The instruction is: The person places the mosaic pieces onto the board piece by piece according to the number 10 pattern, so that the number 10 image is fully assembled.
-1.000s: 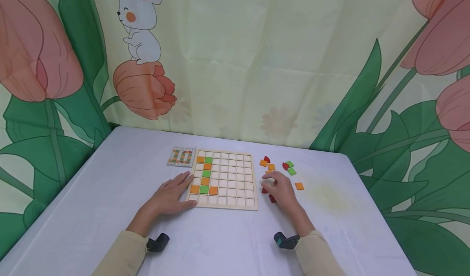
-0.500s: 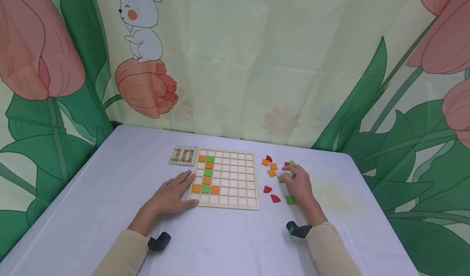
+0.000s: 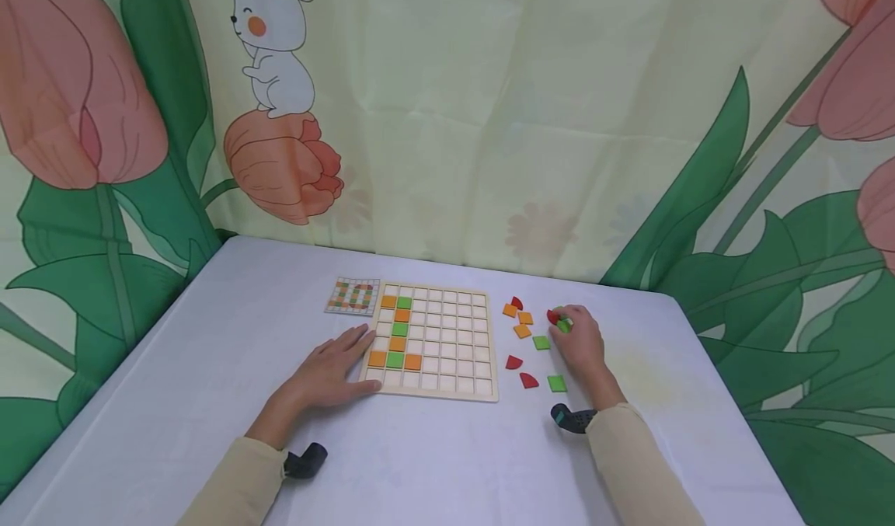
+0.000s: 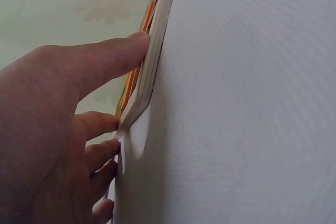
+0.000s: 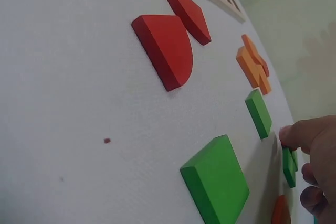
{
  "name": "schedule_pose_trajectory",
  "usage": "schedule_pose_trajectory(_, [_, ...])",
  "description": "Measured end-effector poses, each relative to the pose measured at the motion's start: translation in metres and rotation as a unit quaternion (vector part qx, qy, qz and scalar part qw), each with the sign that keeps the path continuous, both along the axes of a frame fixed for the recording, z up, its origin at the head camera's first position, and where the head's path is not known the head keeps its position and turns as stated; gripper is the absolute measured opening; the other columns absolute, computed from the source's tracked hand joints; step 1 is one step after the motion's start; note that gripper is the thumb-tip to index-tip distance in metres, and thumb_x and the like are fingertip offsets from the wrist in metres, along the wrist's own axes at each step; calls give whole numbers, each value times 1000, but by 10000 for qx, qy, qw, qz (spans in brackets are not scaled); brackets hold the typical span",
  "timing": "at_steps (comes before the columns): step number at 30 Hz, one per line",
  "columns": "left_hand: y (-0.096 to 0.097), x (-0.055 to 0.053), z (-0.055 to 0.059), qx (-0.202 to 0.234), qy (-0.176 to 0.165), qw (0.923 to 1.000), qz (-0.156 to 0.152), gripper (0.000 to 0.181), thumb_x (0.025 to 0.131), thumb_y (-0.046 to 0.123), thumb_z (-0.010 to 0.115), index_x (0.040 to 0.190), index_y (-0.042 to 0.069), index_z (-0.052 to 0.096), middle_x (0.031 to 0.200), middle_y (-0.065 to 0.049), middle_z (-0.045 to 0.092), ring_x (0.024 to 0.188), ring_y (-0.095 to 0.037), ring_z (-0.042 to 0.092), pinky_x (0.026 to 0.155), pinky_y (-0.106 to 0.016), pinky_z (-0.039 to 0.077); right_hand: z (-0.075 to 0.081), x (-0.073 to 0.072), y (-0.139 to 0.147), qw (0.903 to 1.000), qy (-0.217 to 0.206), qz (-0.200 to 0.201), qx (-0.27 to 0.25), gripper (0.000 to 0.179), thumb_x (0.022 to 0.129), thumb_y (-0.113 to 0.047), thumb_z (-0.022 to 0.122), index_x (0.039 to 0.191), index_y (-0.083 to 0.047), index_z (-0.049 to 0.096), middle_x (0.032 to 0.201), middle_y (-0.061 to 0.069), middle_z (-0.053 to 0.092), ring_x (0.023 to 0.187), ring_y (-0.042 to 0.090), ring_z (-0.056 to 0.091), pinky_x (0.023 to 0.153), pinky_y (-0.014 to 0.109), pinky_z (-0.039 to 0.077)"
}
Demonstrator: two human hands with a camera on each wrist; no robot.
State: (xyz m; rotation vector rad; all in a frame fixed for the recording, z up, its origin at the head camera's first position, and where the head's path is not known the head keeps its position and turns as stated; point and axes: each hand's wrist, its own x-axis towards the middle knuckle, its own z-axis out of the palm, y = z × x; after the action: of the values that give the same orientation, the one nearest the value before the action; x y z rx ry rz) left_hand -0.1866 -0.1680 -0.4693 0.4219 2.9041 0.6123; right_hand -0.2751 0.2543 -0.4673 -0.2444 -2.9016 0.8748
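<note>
My left hand (image 3: 334, 370) rests at the left edge of a wooden grid board (image 3: 447, 395), fingers spread. In the left wrist view the thumb (image 4: 113, 62) presses on the board's side (image 4: 152, 61). Orange and green square tiles (image 3: 400, 329) sit in the board's left columns. To the right of the board, my right hand (image 3: 579, 343) reaches down among loose pieces, thumb and fingers curled about a green square tile (image 3: 565, 325). A red quarter-round piece (image 3: 552, 317) lies right at those fingertips. The right wrist view shows the thumb tip at the tile's (image 5: 289, 166) upper end.
A small pattern card (image 3: 352, 296) lies by the board's upper left corner. Loose orange tiles (image 3: 522, 330), red quarter-rounds (image 3: 529, 381) and green tiles (image 3: 556, 384) are scattered right of the board. A patterned curtain (image 3: 447, 122) hangs behind the white-clothed table (image 3: 433, 464).
My right hand has moved right and away from me, from the red pieces beside the board to the far green tiles. The left hand stays on the board. The head view has shifted slightly.
</note>
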Motion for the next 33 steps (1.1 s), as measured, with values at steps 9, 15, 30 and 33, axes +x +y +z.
schedule_pose_trajectory(9, [0,0,4,94,10,9999,-77,87,85,55,63,152,11,31,160,-12,24,147,-35,25,116,-58,23,-3,-5,1,10000,-30,71,3,37,92,-16,65,127,-5,61,130,18,57,127,35,47,108,53,42])
schedule_pose_trajectory(15, [0,-1,2,35,39,9999,-86,87,85,56,63,152,11,31,160,-12,25,147,-36,26,116,-59,24,-5,-5,-4,9997,-165,190,-36,37,91,-21,68,125,-9,63,112,15,63,110,30,53,98,48,49])
schedule_pose_trajectory(30, [-1,-1,1,-30,82,9999,-64,87,84,56,64,152,11,31,160,-13,26,146,-36,26,116,-59,25,-1,-9,-3,9935,-449,1025,-190,36,94,-12,61,131,-12,61,141,16,52,134,36,43,108,52,42])
schedule_pose_trajectory(33, [-1,-1,1,-22,91,9999,-61,87,85,55,64,152,10,31,160,-13,26,147,-36,26,116,-59,24,-1,-8,-3,9940,-393,1010,-137,34,94,-13,61,128,-11,63,138,17,54,131,36,45,107,53,43])
